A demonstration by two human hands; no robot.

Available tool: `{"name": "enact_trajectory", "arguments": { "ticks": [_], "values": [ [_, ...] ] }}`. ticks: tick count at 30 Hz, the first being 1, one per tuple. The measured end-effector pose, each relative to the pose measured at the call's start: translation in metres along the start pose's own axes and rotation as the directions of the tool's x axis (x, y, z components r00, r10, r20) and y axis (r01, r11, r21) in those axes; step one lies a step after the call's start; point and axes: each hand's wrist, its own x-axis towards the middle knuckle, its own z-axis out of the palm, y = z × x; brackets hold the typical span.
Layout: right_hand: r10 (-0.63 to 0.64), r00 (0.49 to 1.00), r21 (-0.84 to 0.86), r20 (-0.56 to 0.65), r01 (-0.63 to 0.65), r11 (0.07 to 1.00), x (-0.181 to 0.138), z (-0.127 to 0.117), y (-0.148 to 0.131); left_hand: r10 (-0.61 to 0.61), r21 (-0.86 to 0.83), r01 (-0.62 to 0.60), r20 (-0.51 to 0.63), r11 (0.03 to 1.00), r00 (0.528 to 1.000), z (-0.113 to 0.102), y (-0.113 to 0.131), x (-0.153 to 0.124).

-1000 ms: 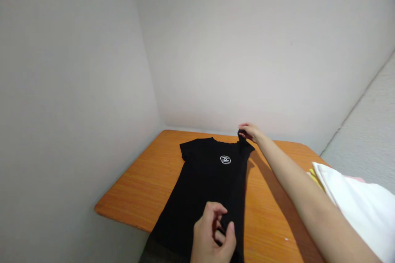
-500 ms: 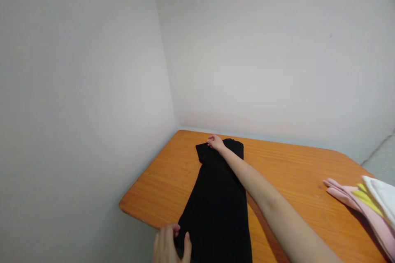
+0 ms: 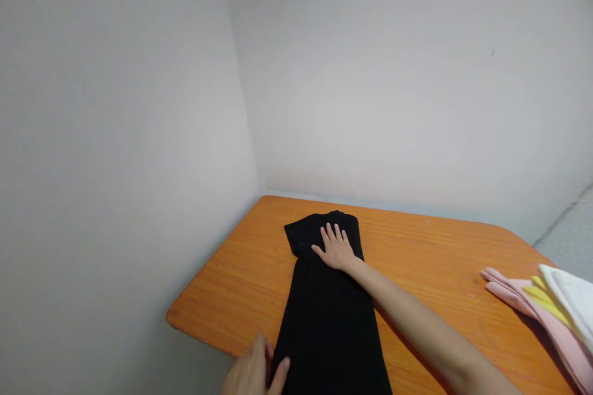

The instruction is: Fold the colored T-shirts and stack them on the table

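A black garment (image 3: 328,315) lies lengthwise on the orange wooden table (image 3: 430,259), folded into a narrow strip with one short sleeve sticking out at its far left. My right hand (image 3: 336,249) rests flat on the garment's far end, fingers spread. My left hand (image 3: 254,373) is at the bottom edge of the view, by the garment's near left side, with thumb and fingers touching the black cloth; only part of it shows.
A pile of folded clothes (image 3: 544,305), pink, yellow and white, sits at the table's right edge. Grey walls meet in a corner behind the table. The table's left front corner (image 3: 173,320) overhangs open floor.
The garment's right side was folded over, hiding the white logo. My right hand let go of the sleeve, crossed to the left, then settled flat on the top. My left hand moved to the near left edge.
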Motion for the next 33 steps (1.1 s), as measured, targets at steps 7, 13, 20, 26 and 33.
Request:
{"name": "enact_trajectory", "arguments": {
  "ticks": [7, 13, 20, 26, 33],
  "values": [
    [0.020, 0.997, -0.106, -0.069, -0.027, 0.994, -0.014, 0.018, -0.038, -0.035, 0.246, 0.053, -0.077, 0.968, 0.996, -0.045, 0.026, 0.188],
    [0.010, 0.997, -0.037, -0.081, -0.013, 0.999, -0.009, 0.027, -0.066, -0.033, 0.359, 0.063, -0.089, 0.931, 0.995, -0.020, 0.013, 0.289],
    [-0.023, 0.995, 0.039, -0.098, 0.027, 0.999, 0.003, 0.036, -0.093, 0.031, 0.369, -0.007, -0.059, 0.929, 0.998, -0.036, -0.008, 0.311],
    [0.033, 0.999, 0.027, -0.031, -0.032, 0.999, -0.003, 0.021, -0.133, 0.229, 0.276, -0.238, 0.067, 0.931, 0.971, -0.039, 0.026, 0.328],
    [-0.348, 0.928, 0.051, -0.135, 0.357, 0.933, -0.091, 0.077, -0.178, 0.513, 0.159, -0.612, 0.408, 0.775, 0.755, -0.006, 0.014, 0.296]
  ]
}}
